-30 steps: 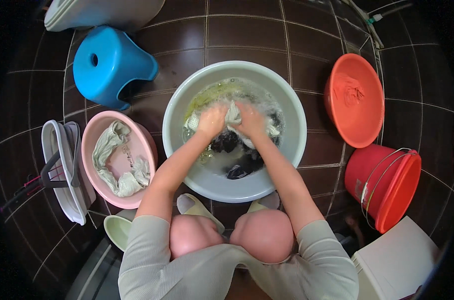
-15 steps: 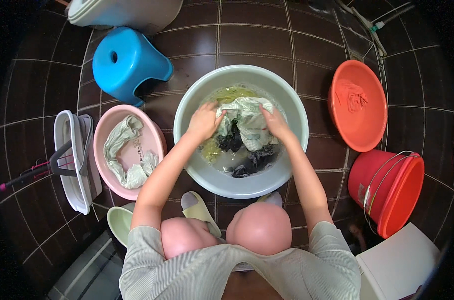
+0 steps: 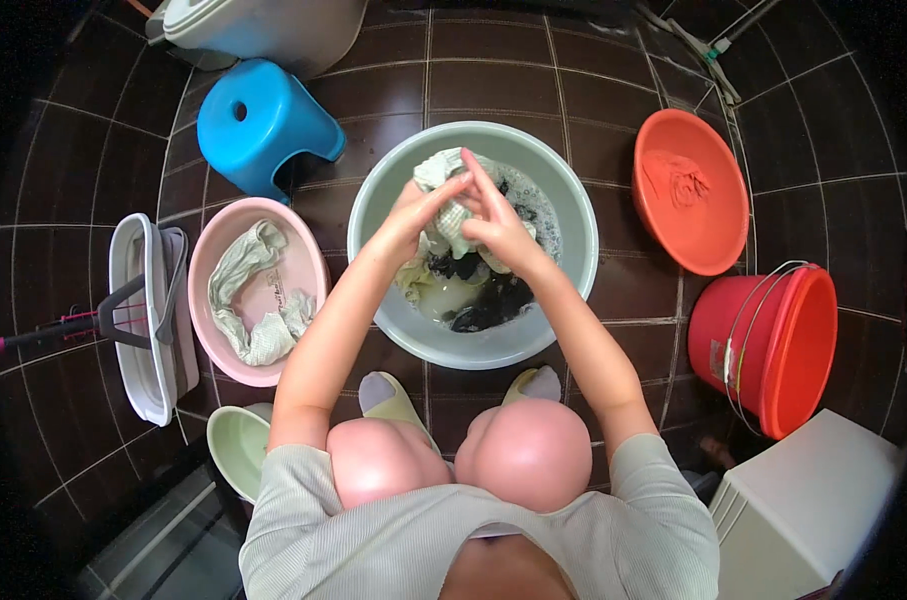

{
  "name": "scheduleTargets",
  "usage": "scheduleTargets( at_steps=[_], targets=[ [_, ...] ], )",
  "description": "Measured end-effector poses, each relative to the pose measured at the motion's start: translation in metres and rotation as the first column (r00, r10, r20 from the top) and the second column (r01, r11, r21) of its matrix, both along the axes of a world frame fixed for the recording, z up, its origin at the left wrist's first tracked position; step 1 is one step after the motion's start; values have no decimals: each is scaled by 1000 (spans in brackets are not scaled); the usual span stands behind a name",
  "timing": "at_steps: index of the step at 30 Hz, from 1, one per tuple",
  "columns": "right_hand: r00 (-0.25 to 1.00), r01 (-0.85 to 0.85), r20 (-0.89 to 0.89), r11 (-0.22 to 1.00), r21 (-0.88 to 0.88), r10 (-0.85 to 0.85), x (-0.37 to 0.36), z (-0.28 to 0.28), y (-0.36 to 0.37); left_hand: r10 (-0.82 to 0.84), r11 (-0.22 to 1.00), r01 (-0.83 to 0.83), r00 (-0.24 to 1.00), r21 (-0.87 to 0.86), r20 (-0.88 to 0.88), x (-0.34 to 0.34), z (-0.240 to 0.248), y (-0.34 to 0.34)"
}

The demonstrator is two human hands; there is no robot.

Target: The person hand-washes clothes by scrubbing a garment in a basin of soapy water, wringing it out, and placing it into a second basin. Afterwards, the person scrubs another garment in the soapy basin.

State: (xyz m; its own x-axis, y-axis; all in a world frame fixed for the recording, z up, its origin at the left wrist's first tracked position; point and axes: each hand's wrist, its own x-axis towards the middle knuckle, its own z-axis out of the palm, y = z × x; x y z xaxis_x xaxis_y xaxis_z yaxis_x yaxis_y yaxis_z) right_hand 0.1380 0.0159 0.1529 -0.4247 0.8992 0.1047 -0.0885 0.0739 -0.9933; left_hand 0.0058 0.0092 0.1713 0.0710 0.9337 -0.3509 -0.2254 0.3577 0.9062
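A large grey-green tub [image 3: 585, 240] of sudsy water stands on the floor before me. Above the water, a pale garment [image 3: 437, 170] is bunched up between my hands. My left hand [image 3: 416, 212] is closed around its left side. My right hand [image 3: 500, 225] presses and grips it from the other side, index finger stretched along it. Below them, dark clothes [image 3: 493, 300] and a yellowish cloth [image 3: 413, 277] lie soaking in the water. The bunched fabric partly hides the fingertips of both hands.
To the left are a pink basin [image 3: 210, 335] with a pale garment [image 3: 241, 275], a blue stool [image 3: 263, 120], a folded white basin [image 3: 133, 330] and a green pail [image 3: 235, 450]. An orange basin [image 3: 688, 235] and red bucket [image 3: 738, 335] stand right.
My hands have come together toward the upper left of the tub, gathering the pale garment that was spread between them into a bunch. The view has shifted slightly.
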Motion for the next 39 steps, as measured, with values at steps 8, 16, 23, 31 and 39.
scheduleTargets(
  at_steps=[8,16,23,31,39],
  targets=[
    [990,97,110,991,-87,-87,65,-70,4,178,983,-183,973,26,145,-7,10,-4],
    [959,-51,271,990,-130,85,49,-97,8,13,979,-91,919,180,393,6,102,-2],
    [952,304,-6,947,-100,-306,88,-67,3,222,949,-233,972,214,76,-54,50,-12],
    [834,-124,509,970,-208,216,125,-23,1,56,976,48,888,214,-456,-73,-121,-36],
    [192,-42,965,984,-174,179,75,-67,-10,-280,896,168,932,-410,-231,-52,-152,-32]
  ],
)
